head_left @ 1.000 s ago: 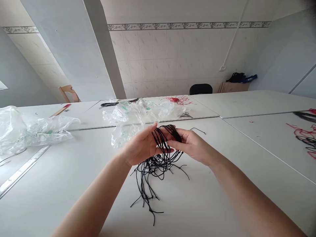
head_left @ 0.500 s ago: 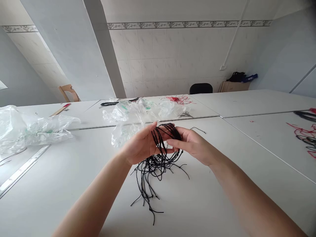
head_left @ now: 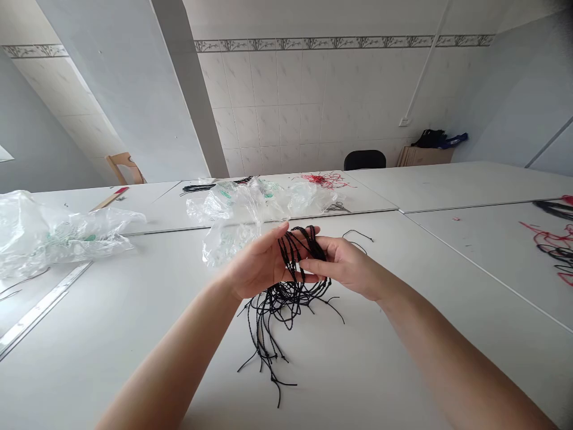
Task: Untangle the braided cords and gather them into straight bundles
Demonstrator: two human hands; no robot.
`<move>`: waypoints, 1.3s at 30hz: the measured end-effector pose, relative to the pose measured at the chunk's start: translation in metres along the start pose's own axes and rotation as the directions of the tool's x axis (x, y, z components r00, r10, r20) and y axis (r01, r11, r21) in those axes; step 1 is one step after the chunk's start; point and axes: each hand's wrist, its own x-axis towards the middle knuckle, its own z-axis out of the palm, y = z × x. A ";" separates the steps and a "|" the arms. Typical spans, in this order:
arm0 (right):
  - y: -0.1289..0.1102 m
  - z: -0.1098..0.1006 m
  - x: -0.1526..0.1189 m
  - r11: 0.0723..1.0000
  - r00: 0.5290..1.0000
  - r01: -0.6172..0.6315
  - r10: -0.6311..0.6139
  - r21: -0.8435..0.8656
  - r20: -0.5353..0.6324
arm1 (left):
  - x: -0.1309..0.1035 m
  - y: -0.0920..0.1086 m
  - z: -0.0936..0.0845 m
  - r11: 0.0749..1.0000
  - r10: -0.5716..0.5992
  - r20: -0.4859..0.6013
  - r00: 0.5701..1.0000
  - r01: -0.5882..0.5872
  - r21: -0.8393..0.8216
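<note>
A looped bundle of thin black braided cords point(head_left: 290, 292) hangs between my hands just above the white table. My left hand point(head_left: 259, 263) cradles the loops, its thumb up and its fingers running behind the strands. My right hand point(head_left: 340, 263) pinches the right side of the bundle between thumb and fingers. Below, the knotted cord ends fan out over the tabletop toward me. One loose black cord end shows just behind my right hand.
Crumpled clear plastic bags point(head_left: 242, 206) lie beyond my hands, with another bag point(head_left: 58, 233) at the left. Scissors point(head_left: 338, 207) and tangled red cords point(head_left: 324, 180) are farther back. More red and black cords point(head_left: 557, 245) sit at the right edge of the table point(head_left: 447, 286).
My right hand has shifted slightly left along the bundle, and the held loops have bunched closer together. More of a loose cord shows behind that hand.
</note>
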 end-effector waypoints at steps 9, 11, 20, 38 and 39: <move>-0.002 0.000 -0.001 0.995 0.996 0.084 -0.086 -0.058 -0.028 | 0.001 0.000 -0.001 0.998 0.028 -0.024 0.999 -0.027 0.056; -0.001 0.001 0.000 0.995 0.996 0.087 -0.088 -0.039 -0.032 | 0.001 0.000 0.000 0.998 0.030 -0.047 0.998 -0.027 0.064; 0.002 0.004 0.004 0.998 0.998 0.045 -0.044 0.035 -0.044 | 0.001 -0.004 0.003 0.991 0.049 -0.069 0.996 -0.040 0.130; -0.002 0.003 0.001 0.999 0.999 0.036 -0.035 0.036 -0.022 | 0.001 -0.004 0.002 0.992 0.049 -0.053 0.997 -0.043 0.118; -0.002 0.003 0.001 0.999 0.999 0.030 -0.029 0.030 -0.028 | 0.001 -0.004 0.002 0.992 0.050 -0.049 0.998 -0.044 0.118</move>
